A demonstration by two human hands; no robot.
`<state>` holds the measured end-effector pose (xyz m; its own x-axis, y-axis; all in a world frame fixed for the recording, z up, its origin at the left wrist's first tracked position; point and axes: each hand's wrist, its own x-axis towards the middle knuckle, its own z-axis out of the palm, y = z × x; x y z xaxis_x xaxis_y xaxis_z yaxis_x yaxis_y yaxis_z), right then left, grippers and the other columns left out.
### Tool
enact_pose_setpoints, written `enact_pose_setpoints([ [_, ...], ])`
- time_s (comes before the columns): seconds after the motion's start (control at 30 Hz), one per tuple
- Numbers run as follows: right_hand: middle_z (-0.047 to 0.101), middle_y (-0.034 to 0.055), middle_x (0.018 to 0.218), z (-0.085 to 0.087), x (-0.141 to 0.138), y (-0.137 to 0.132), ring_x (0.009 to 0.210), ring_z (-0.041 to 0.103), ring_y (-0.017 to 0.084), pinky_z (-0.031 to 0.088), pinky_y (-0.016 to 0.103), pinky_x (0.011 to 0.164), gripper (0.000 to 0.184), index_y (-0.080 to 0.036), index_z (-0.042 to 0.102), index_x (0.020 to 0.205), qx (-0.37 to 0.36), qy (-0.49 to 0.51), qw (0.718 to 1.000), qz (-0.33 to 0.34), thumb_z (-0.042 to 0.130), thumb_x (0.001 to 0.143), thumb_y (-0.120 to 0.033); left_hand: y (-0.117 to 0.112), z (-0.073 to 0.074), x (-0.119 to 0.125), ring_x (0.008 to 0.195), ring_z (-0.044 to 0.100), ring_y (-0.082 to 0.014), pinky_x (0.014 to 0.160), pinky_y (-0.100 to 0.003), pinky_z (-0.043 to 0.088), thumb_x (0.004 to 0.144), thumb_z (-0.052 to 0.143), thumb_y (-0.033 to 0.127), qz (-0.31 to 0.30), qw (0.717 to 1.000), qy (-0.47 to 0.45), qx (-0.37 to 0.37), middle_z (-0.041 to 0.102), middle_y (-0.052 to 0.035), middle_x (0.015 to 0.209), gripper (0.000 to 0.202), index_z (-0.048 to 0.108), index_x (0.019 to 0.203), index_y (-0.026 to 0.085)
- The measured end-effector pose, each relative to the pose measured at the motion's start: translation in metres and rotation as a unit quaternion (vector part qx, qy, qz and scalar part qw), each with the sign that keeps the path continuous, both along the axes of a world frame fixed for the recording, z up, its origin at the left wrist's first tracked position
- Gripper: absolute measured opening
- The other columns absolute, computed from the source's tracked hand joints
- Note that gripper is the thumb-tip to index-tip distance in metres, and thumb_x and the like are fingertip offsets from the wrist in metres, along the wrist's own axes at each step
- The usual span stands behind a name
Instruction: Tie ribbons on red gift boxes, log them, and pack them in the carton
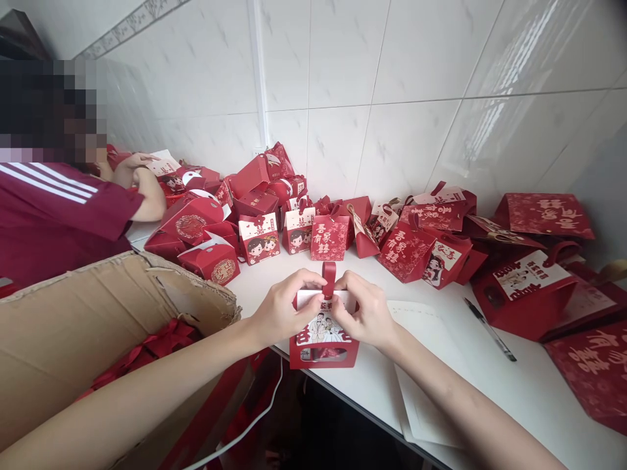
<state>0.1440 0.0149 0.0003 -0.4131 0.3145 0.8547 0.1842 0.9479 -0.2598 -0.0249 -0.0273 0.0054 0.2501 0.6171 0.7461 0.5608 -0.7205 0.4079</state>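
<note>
Upright at the table's front edge stands a red wedding favor box [323,356] with a cartoon couple on its white front card, a small window below and a red ribbon loop [329,277] on top. My left hand [294,303] pinches the box's top edge on the left, its fingertips beside the loop's base. On the other side my right hand [363,307] grips the same top edge, thumb on the front card. Both hands are closed on the box. What lies behind the card is hidden, though something red shows through the window.
Many similar red boxes [330,238] line the wall side of the white table. A black pen [490,329] and white papers [426,365] lie at right. At left is an open cardboard carton [122,294] with red items; a white cable [255,418] hangs nearby. Another person [59,215] works far left.
</note>
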Motion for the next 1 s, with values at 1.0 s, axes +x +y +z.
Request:
enact_pose_setpoints([
  [1.0, 0.066, 0.0086, 0.081, 0.01, 0.043, 0.042, 0.073, 0.062, 0.023, 0.047, 0.036, 0.069, 0.032, -0.019, 0.061, 0.086, -0.359, -0.318, 0.872, -0.097, 0.045, 0.085, -0.046, -0.05, 0.06, -0.054, 0.052, 0.059, -0.0165, 0.05, -0.029, 0.05, 0.072, 0.058, 0.039, 0.037, 0.719, -0.519, -0.46, 0.062, 0.0, 0.056, 0.022, 0.056, 0.066, 0.018],
])
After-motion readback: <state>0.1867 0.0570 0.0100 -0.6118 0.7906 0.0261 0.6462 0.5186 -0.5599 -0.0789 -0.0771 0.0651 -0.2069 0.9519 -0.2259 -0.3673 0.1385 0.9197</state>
